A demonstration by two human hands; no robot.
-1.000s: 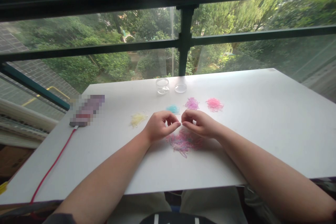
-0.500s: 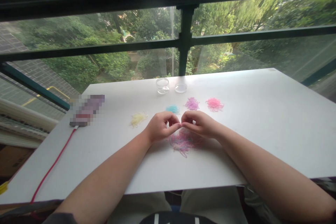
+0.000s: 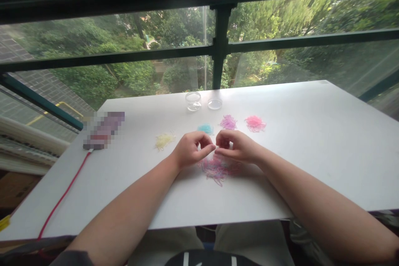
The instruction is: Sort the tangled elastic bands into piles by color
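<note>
Above a mixed pile of small, thin elastic bands (image 3: 215,171), mostly pink and purple, my two hands almost meet. My left hand (image 3: 193,149) is closed, thumb against the curled fingers; anything in that pinch is too small to make out. Curled beside it, my right hand (image 3: 238,146) has a small gap between thumb and index finger, with nothing visible there. Just beyond the hands lie a blue pile (image 3: 205,128) and a purple pile (image 3: 228,122) of bands. A pink pile (image 3: 255,123) is further right, and a pale yellow pile (image 3: 163,141) is left of my left hand.
A clear round container (image 3: 193,102) and a clear shallow lid or dish (image 3: 215,104) stand near the back edge of the white table (image 3: 311,145). At the left lies a pixelated device (image 3: 104,131) with a red cable (image 3: 66,191). A green-framed window borders the far side.
My right thumb and index finger have parted slightly, and the fingertips have drawn a little away from my left hand. The left hand and piles look much the same.
</note>
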